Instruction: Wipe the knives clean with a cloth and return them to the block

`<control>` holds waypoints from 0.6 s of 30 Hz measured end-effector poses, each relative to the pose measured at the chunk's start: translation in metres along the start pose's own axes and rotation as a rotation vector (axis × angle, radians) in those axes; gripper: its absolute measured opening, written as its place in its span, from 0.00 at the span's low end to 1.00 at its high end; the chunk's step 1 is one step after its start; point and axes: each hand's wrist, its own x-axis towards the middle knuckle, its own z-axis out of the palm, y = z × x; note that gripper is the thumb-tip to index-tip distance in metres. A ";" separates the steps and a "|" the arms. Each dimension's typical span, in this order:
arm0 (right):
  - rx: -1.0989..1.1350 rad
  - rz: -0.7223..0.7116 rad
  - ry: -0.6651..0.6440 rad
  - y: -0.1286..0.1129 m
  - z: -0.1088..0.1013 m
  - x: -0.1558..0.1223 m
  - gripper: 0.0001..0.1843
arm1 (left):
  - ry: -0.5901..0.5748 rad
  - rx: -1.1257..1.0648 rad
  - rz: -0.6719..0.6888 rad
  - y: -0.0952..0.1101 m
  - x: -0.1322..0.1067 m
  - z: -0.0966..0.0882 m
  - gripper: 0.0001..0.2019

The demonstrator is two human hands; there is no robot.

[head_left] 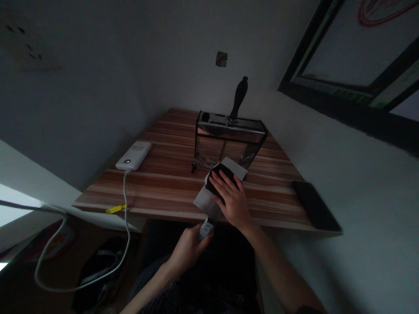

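Observation:
My left hand point(190, 246) is closed around the pale, speckled handle point(206, 229) of a cleaver. Its broad grey blade point(205, 199) points away from me, over the table's front edge. My right hand point(231, 194) grips a black cloth point(214, 185) against the blade, fingers stretched across it and pressed close. The far end of the blade shows past the cloth, and its middle is covered. Just behind stands a knife holder point(247, 126) with a metal top and see-through sides. A black-handled tool point(240, 97) sticks up from it; its lower part is unclear.
On the wood-grain table point(163, 192), a white power bank point(134, 155) lies at the left. Its white cable point(127, 226), with a yellow tag point(115, 209), hangs over the edge. A dark phone point(316, 205) lies at the right edge. Walls border the table.

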 end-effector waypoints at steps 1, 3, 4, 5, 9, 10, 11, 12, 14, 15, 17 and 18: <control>-0.006 0.012 0.005 0.004 -0.001 0.002 0.26 | -0.001 0.002 -0.002 0.001 0.000 -0.001 0.14; -0.015 0.032 0.030 0.012 -0.002 0.007 0.26 | -0.005 0.003 -0.007 0.002 0.000 -0.001 0.14; -0.017 0.042 0.046 0.016 -0.002 0.009 0.26 | -0.008 0.003 -0.010 0.003 -0.001 -0.002 0.15; -0.018 0.052 0.059 0.020 -0.002 0.011 0.25 | -0.010 0.005 -0.012 0.003 -0.001 -0.002 0.15; -0.017 0.101 0.093 0.037 -0.005 0.019 0.24 | -0.006 0.022 -0.007 0.003 -0.001 -0.003 0.15; -0.012 0.113 0.099 0.041 -0.006 0.021 0.24 | -0.007 0.027 -0.006 0.003 -0.001 -0.003 0.15; -0.005 0.124 0.103 0.044 -0.007 0.023 0.24 | -0.007 0.032 -0.007 0.002 -0.001 -0.003 0.15; 0.004 0.133 0.107 0.046 -0.008 0.024 0.24 | -0.009 0.034 -0.008 0.002 -0.001 -0.003 0.15; 0.019 0.148 0.116 0.048 -0.008 0.026 0.24 | -0.012 0.028 -0.005 0.000 -0.001 -0.002 0.15; 0.022 0.154 0.123 0.047 -0.008 0.026 0.24 | -0.012 0.019 -0.002 0.000 -0.001 -0.002 0.15; 0.017 0.168 0.142 0.045 -0.007 0.026 0.24 | -0.013 0.004 -0.005 -0.001 -0.001 -0.001 0.16; 0.014 0.175 0.151 0.043 -0.006 0.026 0.24 | -0.012 0.001 -0.011 -0.002 -0.002 -0.001 0.16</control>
